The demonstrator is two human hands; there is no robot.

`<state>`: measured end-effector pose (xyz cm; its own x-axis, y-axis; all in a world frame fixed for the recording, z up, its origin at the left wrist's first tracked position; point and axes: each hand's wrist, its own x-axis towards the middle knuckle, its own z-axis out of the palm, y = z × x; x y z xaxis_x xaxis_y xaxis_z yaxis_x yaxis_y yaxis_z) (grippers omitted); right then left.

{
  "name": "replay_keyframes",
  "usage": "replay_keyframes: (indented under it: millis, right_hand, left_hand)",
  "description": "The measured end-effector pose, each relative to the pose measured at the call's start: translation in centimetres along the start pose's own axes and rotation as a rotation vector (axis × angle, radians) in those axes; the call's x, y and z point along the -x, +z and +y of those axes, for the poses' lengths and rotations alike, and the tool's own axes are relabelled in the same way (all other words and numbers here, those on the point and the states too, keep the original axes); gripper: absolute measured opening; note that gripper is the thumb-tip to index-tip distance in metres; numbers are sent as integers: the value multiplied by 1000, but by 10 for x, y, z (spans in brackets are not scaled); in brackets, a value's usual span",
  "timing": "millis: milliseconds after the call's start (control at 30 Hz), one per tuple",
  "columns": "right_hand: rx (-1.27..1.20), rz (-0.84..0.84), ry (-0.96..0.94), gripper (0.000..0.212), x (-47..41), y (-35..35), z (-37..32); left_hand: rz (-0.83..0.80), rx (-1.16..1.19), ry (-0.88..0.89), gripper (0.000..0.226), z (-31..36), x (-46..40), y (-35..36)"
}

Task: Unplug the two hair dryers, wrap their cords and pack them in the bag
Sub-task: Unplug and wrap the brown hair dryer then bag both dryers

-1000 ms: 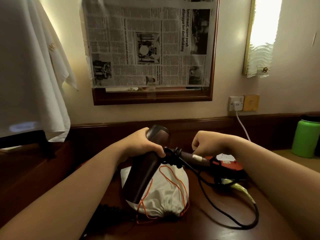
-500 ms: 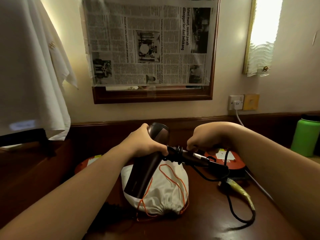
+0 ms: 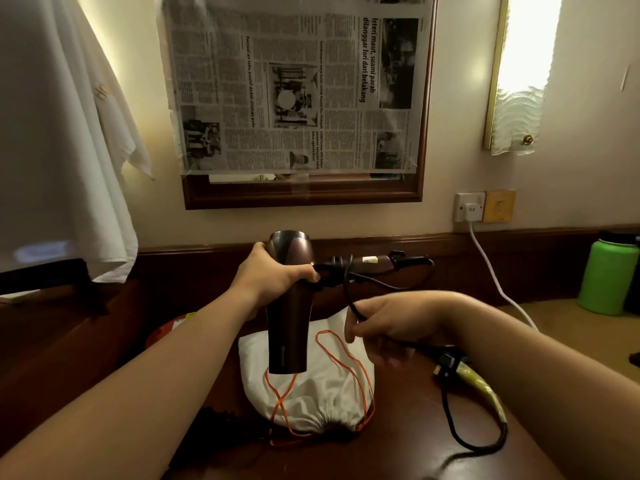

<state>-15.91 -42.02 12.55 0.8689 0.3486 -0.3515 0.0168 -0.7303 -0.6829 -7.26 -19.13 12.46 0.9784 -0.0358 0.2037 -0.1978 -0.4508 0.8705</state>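
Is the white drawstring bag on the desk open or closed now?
Closed: the white bag has its mouth gathered tight by the orange drawstring, and the hair dryer is outside it.

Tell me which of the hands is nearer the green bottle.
Right. The right hand pinches the black cord mid-desk, on the side toward the green bottle; the left hand grips the hair dryer farther away.

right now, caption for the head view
Left hand holds brown hair dryer; right hand winds its black cord.

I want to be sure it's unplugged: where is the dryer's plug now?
In the head view the black plug lies on the desk at lower right, beside the right forearm, right of the white drawstring bag, not in the wall socket.
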Motion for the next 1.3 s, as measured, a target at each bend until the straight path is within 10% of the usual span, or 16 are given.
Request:
replay_keyframes:
  millis: [200, 933, 1300]
  right_hand:
    - [7, 5, -27, 40, -22, 7, 30]
    - [346, 528, 13, 33, -12, -44, 14]
    - [136, 154, -27, 19, 26, -31, -35]
  left_hand:
    - [-217, 160, 15, 79, -8, 8, 2]
    - [-290, -151, 157, 73, -3, 10, -11]
    - [-31, -228, 55, 122, -9, 5, -6]
